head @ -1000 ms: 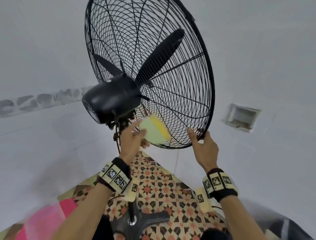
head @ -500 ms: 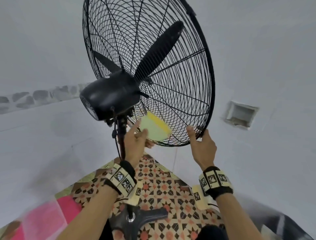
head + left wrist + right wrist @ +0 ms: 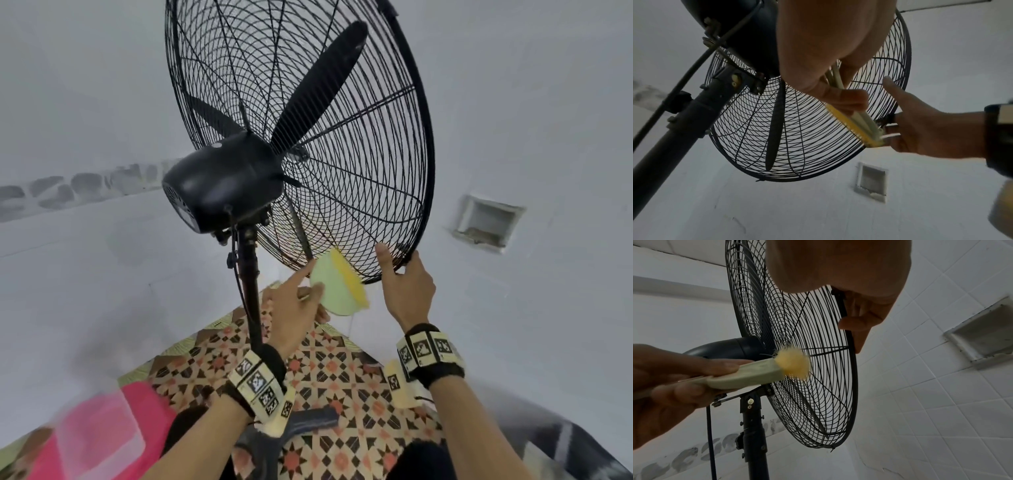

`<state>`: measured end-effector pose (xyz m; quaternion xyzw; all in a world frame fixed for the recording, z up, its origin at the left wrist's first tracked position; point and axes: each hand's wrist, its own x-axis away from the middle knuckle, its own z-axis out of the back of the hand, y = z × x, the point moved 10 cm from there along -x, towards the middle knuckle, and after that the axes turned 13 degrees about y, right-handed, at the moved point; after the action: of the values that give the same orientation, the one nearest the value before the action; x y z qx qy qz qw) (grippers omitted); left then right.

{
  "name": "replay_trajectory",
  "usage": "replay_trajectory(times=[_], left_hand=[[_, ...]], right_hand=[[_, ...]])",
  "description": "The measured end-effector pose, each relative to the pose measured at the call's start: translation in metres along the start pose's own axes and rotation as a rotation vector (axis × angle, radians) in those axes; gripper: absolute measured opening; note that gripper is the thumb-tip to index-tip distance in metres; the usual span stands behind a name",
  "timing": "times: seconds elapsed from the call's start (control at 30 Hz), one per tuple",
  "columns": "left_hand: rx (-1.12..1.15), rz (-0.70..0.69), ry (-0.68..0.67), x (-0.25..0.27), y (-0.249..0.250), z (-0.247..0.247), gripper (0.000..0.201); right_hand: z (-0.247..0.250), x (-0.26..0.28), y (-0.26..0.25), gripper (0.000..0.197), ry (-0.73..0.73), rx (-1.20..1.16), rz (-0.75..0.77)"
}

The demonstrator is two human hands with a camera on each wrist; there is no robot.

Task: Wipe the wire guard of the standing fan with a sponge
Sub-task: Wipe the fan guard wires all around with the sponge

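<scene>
A black standing fan [image 3: 219, 185] rises on its pole from a patterned floor mat [image 3: 329, 373], its round wire guard [image 3: 359, 144] tilted upward. The right hand [image 3: 406, 291] curls around the guard's lower rim. The left hand [image 3: 291, 310] pinches a pale green sponge [image 3: 334, 291], whose yellow edge appears to touch the lowest wires.

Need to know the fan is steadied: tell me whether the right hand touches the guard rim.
Touching: in the head view the right hand grips the wire guard's lower rim.
</scene>
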<state>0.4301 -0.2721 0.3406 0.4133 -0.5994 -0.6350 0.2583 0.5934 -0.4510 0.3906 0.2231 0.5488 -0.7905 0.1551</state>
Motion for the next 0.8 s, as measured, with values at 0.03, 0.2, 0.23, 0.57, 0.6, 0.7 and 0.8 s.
replay_trajectory(times=[0.03,0.2,0.23,0.57,0.6,0.7,0.8], left_hand=[[0.035,-0.001,0.050,0.001,0.000,0.006,0.055],[0.120,-0.037,0.198,-0.010,0.008,0.016,0.057],[0.102,-0.030,0.143,-0.007,0.008,0.007,0.057],[0.153,-0.038,0.200,-0.006,0.005,0.016,0.056],[0.155,-0.030,0.178,-0.005,0.004,0.012,0.056],[0.087,-0.009,0.039,0.011,-0.005,-0.009,0.059],[0.089,0.008,0.008,0.022,-0.009,-0.009,0.058]], right_hand=[[-0.001,0.000,-0.001,0.063,-0.011,-0.002,-0.001],[0.000,0.003,0.000,0.057,-0.026,0.009,0.005],[0.000,0.002,0.001,0.057,-0.027,0.017,0.009],[0.000,0.000,-0.001,0.065,-0.156,0.006,0.065],[0.001,0.000,-0.001,0.069,-0.154,0.005,0.080],[0.002,-0.003,-0.006,0.070,-0.173,0.007,0.108],[0.003,-0.004,-0.010,0.069,-0.206,0.007,0.108]])
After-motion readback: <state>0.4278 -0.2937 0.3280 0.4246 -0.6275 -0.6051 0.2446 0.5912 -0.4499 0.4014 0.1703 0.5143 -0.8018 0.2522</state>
